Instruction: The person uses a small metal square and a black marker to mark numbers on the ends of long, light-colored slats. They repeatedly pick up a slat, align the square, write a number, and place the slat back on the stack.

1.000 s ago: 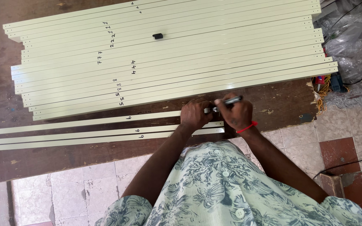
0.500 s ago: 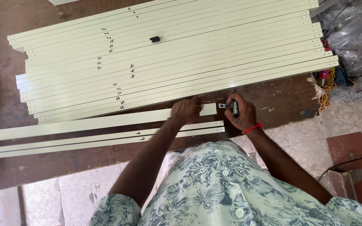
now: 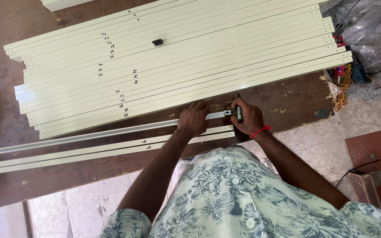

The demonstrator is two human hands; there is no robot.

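Left hand (image 3: 193,119) pressing pale strip (image 3: 111,134), right hand (image 3: 248,118) gripping half-hidden black marker (image 3: 239,112)

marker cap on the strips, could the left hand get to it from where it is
Probably yes. The marker cap lies in the open on top of the strips, with nothing over it. The left hand presses on a strip nearer the person, so it would have to let go and stretch well forward.

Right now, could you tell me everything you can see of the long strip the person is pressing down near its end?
The strip is long, narrow and pale, greyish like metal, lying flat on the brown worktable between the big stack of cream strips and two loose cream strips. The left hand presses on it near its right end, where the right hand holds a dark marker.
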